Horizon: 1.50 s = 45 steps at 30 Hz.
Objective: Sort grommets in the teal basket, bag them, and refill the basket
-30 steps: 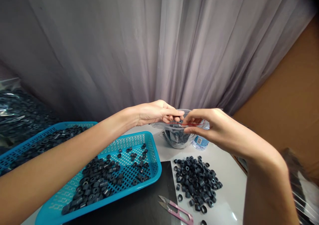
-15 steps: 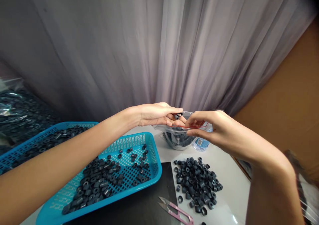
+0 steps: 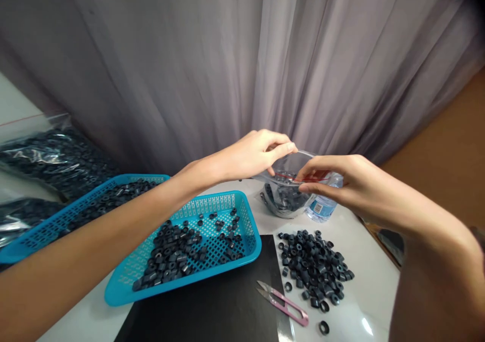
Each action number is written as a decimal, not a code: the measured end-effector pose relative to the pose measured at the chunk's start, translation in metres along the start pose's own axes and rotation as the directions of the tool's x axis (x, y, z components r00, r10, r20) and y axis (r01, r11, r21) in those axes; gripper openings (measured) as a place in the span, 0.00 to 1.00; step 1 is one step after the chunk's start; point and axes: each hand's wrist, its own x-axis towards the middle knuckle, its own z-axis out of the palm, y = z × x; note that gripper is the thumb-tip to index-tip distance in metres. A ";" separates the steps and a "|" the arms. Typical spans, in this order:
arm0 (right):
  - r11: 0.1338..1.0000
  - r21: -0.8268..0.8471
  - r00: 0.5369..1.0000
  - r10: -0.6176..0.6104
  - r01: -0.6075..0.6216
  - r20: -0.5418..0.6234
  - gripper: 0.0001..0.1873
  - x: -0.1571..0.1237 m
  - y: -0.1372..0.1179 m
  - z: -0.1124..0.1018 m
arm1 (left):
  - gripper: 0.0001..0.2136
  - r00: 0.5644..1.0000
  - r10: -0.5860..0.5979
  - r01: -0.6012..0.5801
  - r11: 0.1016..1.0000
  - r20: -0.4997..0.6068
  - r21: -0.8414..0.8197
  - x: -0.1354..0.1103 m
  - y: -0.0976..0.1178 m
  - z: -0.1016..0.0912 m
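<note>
My right hand (image 3: 337,175) pinches the red-striped mouth of a clear zip-lock bag (image 3: 282,200), thumb on the near side and fingers inside the opening. The bag stands upright and holds many small black rings. My left hand (image 3: 265,152) is at the bag's other side, its curled fingers and thumb gripping the rim; some fingertips are hidden behind it. No ring shows in either hand. A loose pile of black rings (image 3: 314,266) lies on the table in front of the bag.
Left of the bag stand a blue plastic basket (image 3: 250,236) with black rings and another blue basket (image 3: 149,177) behind my forearm. Pink thread snips (image 3: 284,304) lie across a black mat (image 3: 212,311). A water bottle (image 3: 321,208) is behind the right hand; filled bags (image 3: 64,155) lie far left.
My left hand held a black ring over the bag's mouth; the ring is gone from it, and the hand has turned palm down onto the rim. My right hand keeps its grip.
</note>
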 end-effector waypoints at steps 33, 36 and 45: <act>0.995 -0.073 0.998 0.063 -0.062 0.016 0.17 0.008 0.009 0.007 | 0.33 0.973 -0.226 0.136 0.709 0.039 0.692 -0.103 -0.173 0.118; 0.994 -0.091 0.998 0.059 -0.057 0.014 0.16 0.008 0.010 0.005 | 0.25 0.983 -0.176 0.090 0.707 0.051 0.702 -0.103 -0.168 0.123; 0.993 -0.120 1.000 0.018 -0.018 -0.002 0.15 0.009 0.011 0.003 | 0.22 0.949 -0.171 -0.009 0.823 0.264 0.567 -0.111 -0.170 0.106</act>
